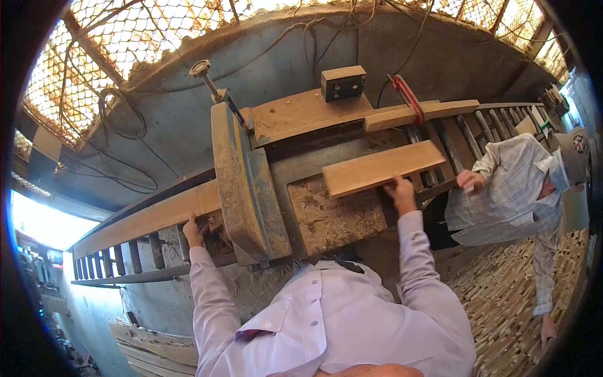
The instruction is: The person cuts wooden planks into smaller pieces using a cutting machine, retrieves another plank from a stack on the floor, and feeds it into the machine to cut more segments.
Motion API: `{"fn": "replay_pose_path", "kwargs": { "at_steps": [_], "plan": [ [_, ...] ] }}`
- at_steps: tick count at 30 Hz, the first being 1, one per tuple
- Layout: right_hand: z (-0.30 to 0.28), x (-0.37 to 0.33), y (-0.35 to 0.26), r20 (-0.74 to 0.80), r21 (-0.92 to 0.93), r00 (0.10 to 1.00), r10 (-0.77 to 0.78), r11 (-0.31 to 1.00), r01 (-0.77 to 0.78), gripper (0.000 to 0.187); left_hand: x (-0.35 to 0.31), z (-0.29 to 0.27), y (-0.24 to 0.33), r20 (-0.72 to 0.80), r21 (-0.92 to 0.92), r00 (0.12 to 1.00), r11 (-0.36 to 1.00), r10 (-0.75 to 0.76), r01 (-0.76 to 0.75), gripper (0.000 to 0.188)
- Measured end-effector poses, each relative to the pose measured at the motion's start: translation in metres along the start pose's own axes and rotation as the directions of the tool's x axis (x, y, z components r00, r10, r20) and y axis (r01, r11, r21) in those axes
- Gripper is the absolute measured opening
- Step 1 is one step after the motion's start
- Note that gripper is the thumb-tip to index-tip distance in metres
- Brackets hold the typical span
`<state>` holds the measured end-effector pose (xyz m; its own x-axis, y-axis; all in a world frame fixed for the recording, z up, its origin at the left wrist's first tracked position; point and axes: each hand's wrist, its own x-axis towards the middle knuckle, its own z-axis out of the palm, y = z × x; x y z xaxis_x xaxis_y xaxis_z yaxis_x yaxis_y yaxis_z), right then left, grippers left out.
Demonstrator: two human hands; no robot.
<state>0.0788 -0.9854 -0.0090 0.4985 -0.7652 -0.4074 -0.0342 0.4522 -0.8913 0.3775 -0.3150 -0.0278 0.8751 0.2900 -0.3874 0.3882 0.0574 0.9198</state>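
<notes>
My right hand (400,193) grips the near edge of a short, flat wooden board (384,168), held at a slight tilt over the right side of the machine bed. On the left, my left hand (195,232) is closed at the near edge of a long wooden plank (151,215); some of its fingers are hard to make out. The plank lies along the left rollers, and its right end meets the tall, dusty machine housing (237,182) between my hands. Wood shavings cover the metal bed plate (339,217) below the short board.
Left rollers (135,256) and right rollers (468,133) flank the machine. A red clamp (408,99) holds a wooden guide bar (389,118). A black switch box (343,84) sits behind. At right stands a co-worker (509,188), one hand near the rollers, beside stacked wood strips (515,308).
</notes>
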Motion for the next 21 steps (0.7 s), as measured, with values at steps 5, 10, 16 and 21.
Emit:
{"fn": "replay_pose_path", "kwargs": {
  "at_steps": [5,10,16,21],
  "plan": [
    [-0.083,0.050,-0.025,-0.396,-0.318,0.817,-0.418,0.898,0.305,0.038,0.037,-0.024,0.014,-0.074,-0.037,0.989,0.991,-0.131,0.129,0.054],
    [-0.048,-0.041,-0.012,-0.181,-0.596,0.702,-0.689,0.645,0.479,0.024,0.052,-0.038,-0.025,-0.174,-0.253,0.983,0.962,0.059,-0.103,0.041],
    [-0.008,-0.106,0.029,0.171,-0.694,0.845,-0.506,0.547,0.468,0.021,0.042,-0.013,-0.046,0.107,-0.251,0.994,0.968,0.039,-0.011,0.037],
    [0.011,-0.073,0.031,0.478,-0.665,0.640,-0.602,0.228,0.711,0.025,-0.011,0.010,-0.071,0.223,0.110,0.968,0.984,0.112,-0.139,0.045]
  ]
}}
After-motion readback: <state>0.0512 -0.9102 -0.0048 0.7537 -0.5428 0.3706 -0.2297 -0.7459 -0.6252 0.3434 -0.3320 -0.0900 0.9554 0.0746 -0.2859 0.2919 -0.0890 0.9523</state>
